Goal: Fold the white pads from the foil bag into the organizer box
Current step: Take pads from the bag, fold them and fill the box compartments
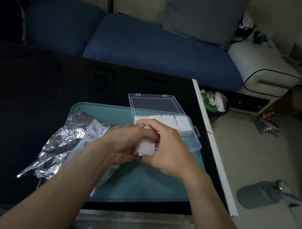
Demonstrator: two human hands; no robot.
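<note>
both hands, left hand (125, 145) and right hand (168, 150), grip one white pad (146, 146) together above the teal tray (146, 190). organizer box (190, 140) sits at far right, holding folded pads (168, 120); foil bag (67, 142) lies left.

One foil bag (63, 141), one organizer box (166, 120), one teal tray (147, 186), four folded pads (182, 125) in box, one pad (146, 147) held.

A teal tray (156, 187) lies on the dark surface (35, 90). Behind stands a blue sofa (145, 47) with a grey cushion (202, 12). A bin (216, 105) full of rubbish stands on the tiled floor (255, 157), near a grey cylinder (258, 194) lying on its side.
</note>
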